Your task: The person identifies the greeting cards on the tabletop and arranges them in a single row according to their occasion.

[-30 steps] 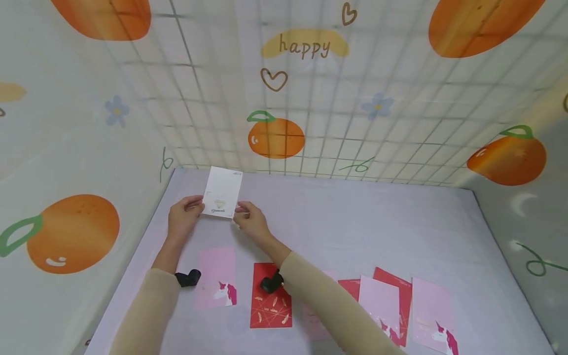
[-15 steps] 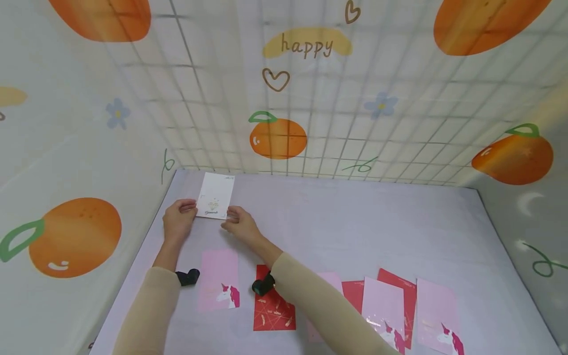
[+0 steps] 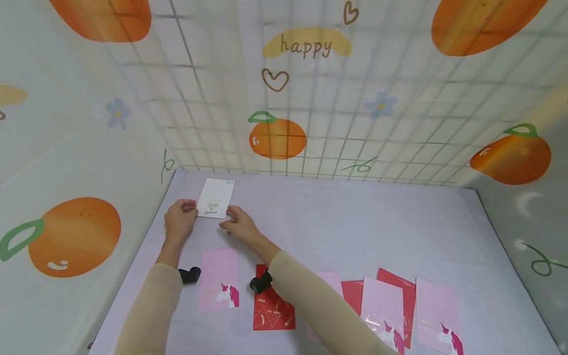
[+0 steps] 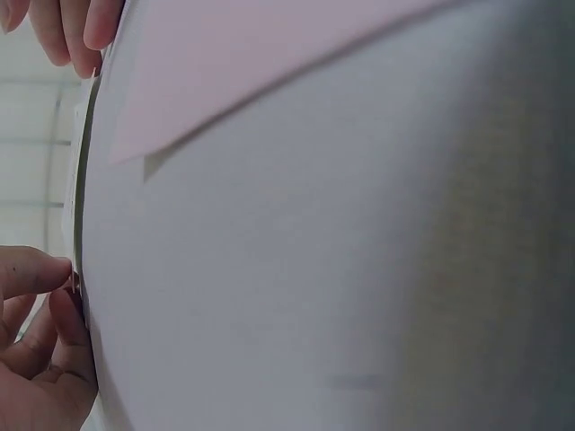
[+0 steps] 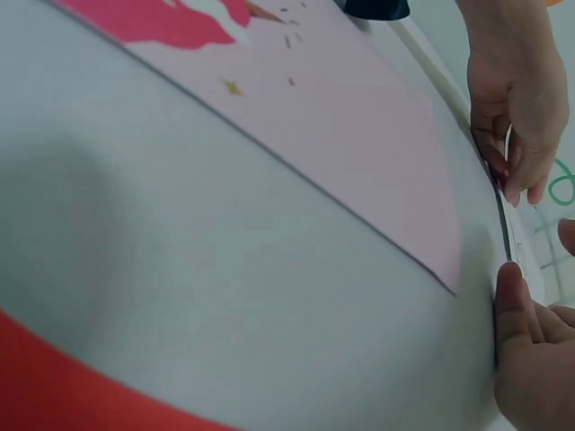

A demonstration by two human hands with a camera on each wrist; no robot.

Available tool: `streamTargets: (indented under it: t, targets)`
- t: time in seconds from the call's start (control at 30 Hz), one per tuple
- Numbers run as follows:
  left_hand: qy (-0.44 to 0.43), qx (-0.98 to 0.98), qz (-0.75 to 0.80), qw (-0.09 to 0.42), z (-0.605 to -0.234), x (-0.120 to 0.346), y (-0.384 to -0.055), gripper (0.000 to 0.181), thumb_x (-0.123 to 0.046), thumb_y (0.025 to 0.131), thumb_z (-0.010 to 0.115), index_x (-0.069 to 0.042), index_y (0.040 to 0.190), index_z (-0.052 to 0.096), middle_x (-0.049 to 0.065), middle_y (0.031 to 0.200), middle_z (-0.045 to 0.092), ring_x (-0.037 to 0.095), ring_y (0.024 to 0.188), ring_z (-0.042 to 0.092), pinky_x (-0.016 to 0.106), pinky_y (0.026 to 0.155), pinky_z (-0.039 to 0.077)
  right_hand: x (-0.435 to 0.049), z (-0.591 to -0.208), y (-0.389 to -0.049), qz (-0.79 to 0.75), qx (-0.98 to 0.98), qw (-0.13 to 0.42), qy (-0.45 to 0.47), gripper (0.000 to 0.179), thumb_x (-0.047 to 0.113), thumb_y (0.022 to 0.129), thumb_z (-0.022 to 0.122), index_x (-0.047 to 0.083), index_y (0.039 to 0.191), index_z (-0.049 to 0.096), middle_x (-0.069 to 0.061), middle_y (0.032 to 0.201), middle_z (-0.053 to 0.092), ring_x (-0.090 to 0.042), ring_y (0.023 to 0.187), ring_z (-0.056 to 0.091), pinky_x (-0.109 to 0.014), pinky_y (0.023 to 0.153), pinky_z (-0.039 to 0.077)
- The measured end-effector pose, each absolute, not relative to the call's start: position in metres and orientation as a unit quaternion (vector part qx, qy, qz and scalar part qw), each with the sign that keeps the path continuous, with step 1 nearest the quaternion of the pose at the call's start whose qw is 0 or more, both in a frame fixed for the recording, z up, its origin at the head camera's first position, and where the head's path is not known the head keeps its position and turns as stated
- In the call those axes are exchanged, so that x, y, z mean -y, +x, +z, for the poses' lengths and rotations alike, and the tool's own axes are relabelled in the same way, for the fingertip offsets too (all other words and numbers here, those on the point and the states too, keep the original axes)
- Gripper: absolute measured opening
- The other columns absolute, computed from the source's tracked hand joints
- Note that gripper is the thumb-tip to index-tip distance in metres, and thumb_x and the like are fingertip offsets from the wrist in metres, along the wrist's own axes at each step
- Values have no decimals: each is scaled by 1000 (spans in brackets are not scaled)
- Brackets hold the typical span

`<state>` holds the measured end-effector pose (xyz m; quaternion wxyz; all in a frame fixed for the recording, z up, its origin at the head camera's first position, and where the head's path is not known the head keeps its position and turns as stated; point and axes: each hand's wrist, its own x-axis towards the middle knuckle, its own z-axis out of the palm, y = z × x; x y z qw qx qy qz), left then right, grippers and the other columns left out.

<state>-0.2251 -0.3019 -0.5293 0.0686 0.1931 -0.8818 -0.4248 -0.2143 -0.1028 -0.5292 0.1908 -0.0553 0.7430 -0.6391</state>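
A white card with a gold diamond drawing and dark lettering lies low over the far left of the table, upright to the viewer. My left hand pinches its left edge near the bottom corner, thumb and forefinger meeting there in the left wrist view. At the lower right corner, my right hand holds the other edge between thumb and fingers. The right wrist view shows the card almost edge-on between both hands. Nearer me lies a pink unicorn card, apart from both hands.
A red card with gold lines lies right of the pink one, partly under the right forearm. Farther right are a pink card, a unicorn card overlapping red cards, and another unicorn card. A printed curtain borders the table.
Both hands have moved the white card left and slightly toward me. Its far edge has come down, so it lies flatter than before. The other cards stay put.
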Motion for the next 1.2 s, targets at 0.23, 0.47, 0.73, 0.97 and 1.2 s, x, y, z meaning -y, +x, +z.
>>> streamTargets:
  t: [0.23,0.47,0.73,0.97,1.2]
  targets:
    - [199,884,-418,69,-529,301,-224,28,-7,93,65,-2,120,65,16,115,70,30,105,66,28,75,49,103,-527,-213,-639,-743,192,-57,60,9,91,71,4,146,47,-14,144,53,-18,104,66,-27,79,55]
    - [190,885,-418,77,-530,304,-221,29,-11,92,66,-1,119,66,16,114,70,30,104,67,37,84,49,103,-528,-213,-646,-740,180,-47,62,6,90,71,2,146,46,-14,144,53,-18,102,67,-27,77,56]
    - [170,883,-430,79,-516,292,-207,32,-21,93,68,-4,121,65,14,114,70,31,103,67,40,85,48,78,-514,-209,-644,-745,157,-67,58,8,90,71,2,144,49,-12,137,59,-21,109,65,-28,77,56]
    - [95,887,-439,111,-492,265,-184,30,-20,92,72,-5,118,68,12,107,73,29,97,70,30,80,50,33,-488,-195,-618,-764,151,-109,49,19,93,71,10,139,55,-11,128,64,-18,109,62,-31,85,54]
    - [13,889,-443,111,-475,232,-157,30,-21,93,73,-6,118,67,9,106,72,26,96,70,19,73,52,-13,-472,-174,-584,-785,120,-167,43,22,95,68,15,136,57,-9,125,64,-17,107,62,-31,86,54]
